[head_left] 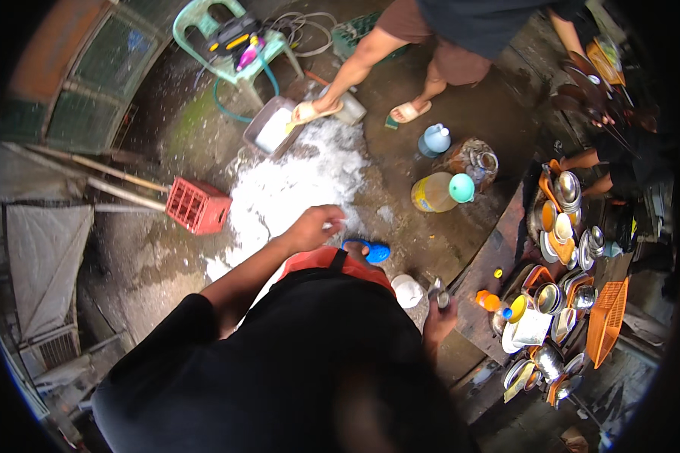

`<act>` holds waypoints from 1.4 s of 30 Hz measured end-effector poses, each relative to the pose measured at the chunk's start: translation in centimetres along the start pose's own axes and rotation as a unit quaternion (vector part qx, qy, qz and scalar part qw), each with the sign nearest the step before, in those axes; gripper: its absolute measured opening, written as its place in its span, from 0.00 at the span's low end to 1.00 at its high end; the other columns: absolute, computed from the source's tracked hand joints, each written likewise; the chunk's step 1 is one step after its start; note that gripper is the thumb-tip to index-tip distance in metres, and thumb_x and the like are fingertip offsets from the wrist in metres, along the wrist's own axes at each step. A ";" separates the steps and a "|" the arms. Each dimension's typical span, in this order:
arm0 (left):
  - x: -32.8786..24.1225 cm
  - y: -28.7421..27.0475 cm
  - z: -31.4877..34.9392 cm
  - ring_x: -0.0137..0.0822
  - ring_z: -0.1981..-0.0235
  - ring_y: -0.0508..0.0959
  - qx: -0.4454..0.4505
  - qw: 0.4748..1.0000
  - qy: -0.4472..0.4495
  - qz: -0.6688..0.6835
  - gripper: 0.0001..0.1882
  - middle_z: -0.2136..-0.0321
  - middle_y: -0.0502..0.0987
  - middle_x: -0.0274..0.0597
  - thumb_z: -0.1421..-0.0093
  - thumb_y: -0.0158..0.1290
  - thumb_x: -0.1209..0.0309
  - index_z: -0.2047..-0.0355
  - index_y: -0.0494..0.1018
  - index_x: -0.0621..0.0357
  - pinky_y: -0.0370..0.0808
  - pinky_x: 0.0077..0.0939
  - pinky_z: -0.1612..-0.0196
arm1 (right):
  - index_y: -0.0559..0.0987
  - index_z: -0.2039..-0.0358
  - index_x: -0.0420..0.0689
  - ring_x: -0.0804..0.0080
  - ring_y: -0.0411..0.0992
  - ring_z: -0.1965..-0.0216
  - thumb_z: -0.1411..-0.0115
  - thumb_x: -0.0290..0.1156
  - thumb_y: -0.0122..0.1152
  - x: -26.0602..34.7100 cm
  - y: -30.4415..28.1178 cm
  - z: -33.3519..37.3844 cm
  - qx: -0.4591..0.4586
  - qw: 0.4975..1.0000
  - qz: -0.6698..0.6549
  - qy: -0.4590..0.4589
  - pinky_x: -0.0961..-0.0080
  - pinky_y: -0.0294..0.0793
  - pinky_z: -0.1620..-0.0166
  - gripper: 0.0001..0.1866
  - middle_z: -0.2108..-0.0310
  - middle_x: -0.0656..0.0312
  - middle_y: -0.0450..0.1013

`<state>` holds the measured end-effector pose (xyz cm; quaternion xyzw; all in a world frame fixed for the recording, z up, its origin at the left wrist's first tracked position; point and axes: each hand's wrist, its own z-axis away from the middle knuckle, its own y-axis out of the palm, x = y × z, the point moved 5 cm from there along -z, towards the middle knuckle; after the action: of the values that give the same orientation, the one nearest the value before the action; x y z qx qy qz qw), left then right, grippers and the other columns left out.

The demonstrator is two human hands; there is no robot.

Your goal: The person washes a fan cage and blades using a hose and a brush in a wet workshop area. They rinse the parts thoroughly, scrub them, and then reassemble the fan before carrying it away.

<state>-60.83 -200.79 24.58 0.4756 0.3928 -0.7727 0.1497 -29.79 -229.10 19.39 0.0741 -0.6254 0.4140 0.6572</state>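
My left hand (316, 229) is held out over white foam (298, 189) on the ground. Its fingers are curled, with a small whitish bit at the fingertips that I cannot make out. Low at my right side, my right hand (439, 323) is closed around a small shiny, glass-like vessel (441, 297). A white round tub (407, 291) stands on the ground just left of that hand. My foot in a blue clog (376, 251) shows below my left hand.
Ahead, another person's sandalled foot (315, 110) is at a foamy basin (264, 128). A red crate (196, 205) stands left; jugs (433, 191) stand right of the foam. A right-hand table (480, 309) bears piled dishes. A green chair (196, 26) is far left.
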 end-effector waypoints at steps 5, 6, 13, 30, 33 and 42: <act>-6.7 1.2 5.6 0.52 0.51 0.74 -0.023 0.983 0.178 0.026 0.21 0.53 0.74 0.50 0.41 0.58 0.72 0.47 0.71 0.57 0.73 0.42 0.47 | 0.68 0.54 0.38 0.75 0.72 0.56 0.49 0.16 0.67 16.3 8.4 3.5 0.181 0.971 0.032 -0.152 0.75 0.73 0.51 0.23 0.59 0.60 0.71; -8.0 1.0 7.0 0.53 0.50 0.73 -0.061 0.977 0.205 0.003 0.23 0.51 0.73 0.49 0.42 0.58 0.73 0.45 0.70 0.55 0.72 0.43 0.46 | 0.67 0.55 0.40 0.74 0.72 0.58 0.50 0.17 0.69 18.8 9.6 4.6 0.202 0.963 0.034 -0.178 0.73 0.73 0.51 0.24 0.61 0.60 0.72; -10.6 -2.4 13.4 0.51 0.53 0.74 -0.142 0.960 0.241 -0.003 0.23 0.58 0.78 0.48 0.51 0.56 0.82 0.52 0.73 0.60 0.71 0.42 0.46 | 0.67 0.58 0.43 0.76 0.69 0.69 0.55 0.21 0.72 26.8 12.6 11.9 0.324 0.901 0.075 -0.277 0.76 0.70 0.62 0.26 0.68 0.62 0.75; -19.1 4.1 15.9 0.47 0.67 0.77 -0.153 0.950 0.271 0.010 0.11 0.68 0.76 0.47 0.46 0.57 0.82 0.61 0.76 0.63 0.74 0.35 0.63 | 0.67 0.57 0.44 0.84 0.69 0.64 0.53 0.20 0.74 24.2 1.2 13.1 0.305 0.912 -0.057 -0.267 0.82 0.64 0.60 0.27 0.64 0.67 0.75; -20.8 5.5 16.1 0.41 0.69 0.78 -0.144 0.953 0.266 0.017 0.11 0.70 0.76 0.46 0.46 0.57 0.82 0.61 0.76 0.65 0.74 0.30 0.64 | 0.67 0.57 0.44 0.84 0.68 0.64 0.53 0.20 0.74 23.4 -0.9 13.0 0.299 0.913 -0.078 -0.265 0.82 0.64 0.60 0.27 0.64 0.67 0.75; -16.9 10.8 16.8 0.19 0.76 0.71 -0.056 0.926 -0.004 0.373 0.05 0.77 0.74 0.27 0.33 0.52 0.74 0.68 0.73 0.57 0.70 0.19 0.72 | 0.71 0.58 0.43 0.86 0.67 0.69 0.55 0.21 0.76 22.4 -1.9 13.1 0.244 0.922 -0.033 -0.299 0.83 0.64 0.65 0.26 0.68 0.69 0.75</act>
<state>-56.15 -222.74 37.97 0.5754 0.2296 -0.6396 0.4552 -41.39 -228.24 42.69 0.3738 -0.6696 0.4903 0.4141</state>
